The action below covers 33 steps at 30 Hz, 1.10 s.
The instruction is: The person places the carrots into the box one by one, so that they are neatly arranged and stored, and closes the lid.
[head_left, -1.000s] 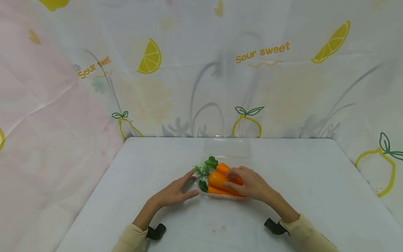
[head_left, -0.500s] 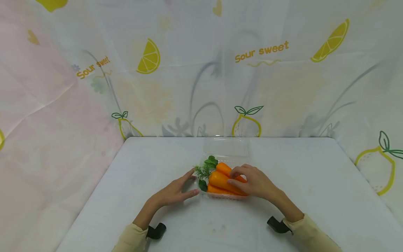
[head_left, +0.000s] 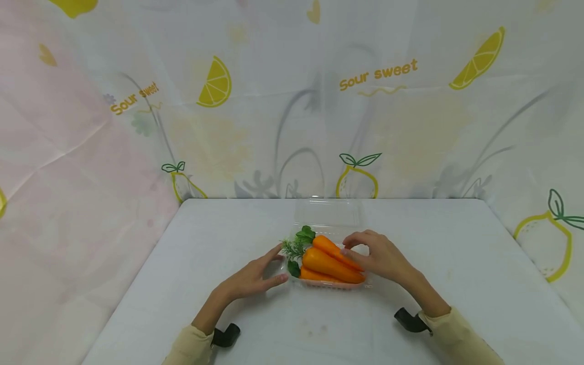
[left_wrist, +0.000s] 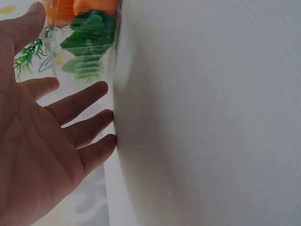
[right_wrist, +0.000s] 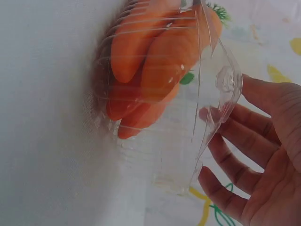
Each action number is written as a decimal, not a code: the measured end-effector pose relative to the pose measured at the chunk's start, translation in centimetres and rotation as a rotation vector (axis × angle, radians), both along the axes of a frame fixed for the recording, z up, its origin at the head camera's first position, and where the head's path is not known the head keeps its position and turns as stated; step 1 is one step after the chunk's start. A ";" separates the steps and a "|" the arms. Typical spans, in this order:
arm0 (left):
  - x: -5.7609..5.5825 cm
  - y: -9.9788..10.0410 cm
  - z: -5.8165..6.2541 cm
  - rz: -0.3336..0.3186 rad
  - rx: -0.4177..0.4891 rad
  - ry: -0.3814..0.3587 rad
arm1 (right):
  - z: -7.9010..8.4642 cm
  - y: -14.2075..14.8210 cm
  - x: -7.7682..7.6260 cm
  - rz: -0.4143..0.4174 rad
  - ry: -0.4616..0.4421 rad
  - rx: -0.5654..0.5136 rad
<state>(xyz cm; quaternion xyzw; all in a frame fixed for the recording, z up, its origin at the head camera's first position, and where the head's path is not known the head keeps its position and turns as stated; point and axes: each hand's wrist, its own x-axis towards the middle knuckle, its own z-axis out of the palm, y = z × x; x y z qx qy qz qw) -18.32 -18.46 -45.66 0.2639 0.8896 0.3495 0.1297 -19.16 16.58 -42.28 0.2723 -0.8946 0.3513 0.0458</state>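
In the head view a clear plastic clamshell box [head_left: 329,285] holds several orange carrots [head_left: 326,261] with green tops [head_left: 294,248] pointing left. Its transparent lid [head_left: 327,213] is folded back away from the person. By the box's left end is my left hand [head_left: 250,279], its fingers spread around the corners; in the left wrist view they look straight [left_wrist: 42,146]. Over the right end hovers my right hand [head_left: 382,256], thumb and fingers apart near the carrot tips. The right wrist view has its thumb and fingers close to the plastic rim [right_wrist: 230,84]; contact is unclear.
A white-covered table [head_left: 219,228] lies under the box. Behind it hangs a lemon-printed cloth [head_left: 255,132]. Black wrist mounts [head_left: 226,335] stick out from both sleeves [head_left: 456,337].
My right hand has slid rightward off the carrots toward the box's right end, uncovering more of their tips. My left hand has stayed in place.
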 end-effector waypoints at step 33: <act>0.6 0.6 0.6 0.019 0.330 0.578 | -1.0 3.0 -1.0 -0.176 0.017 0.009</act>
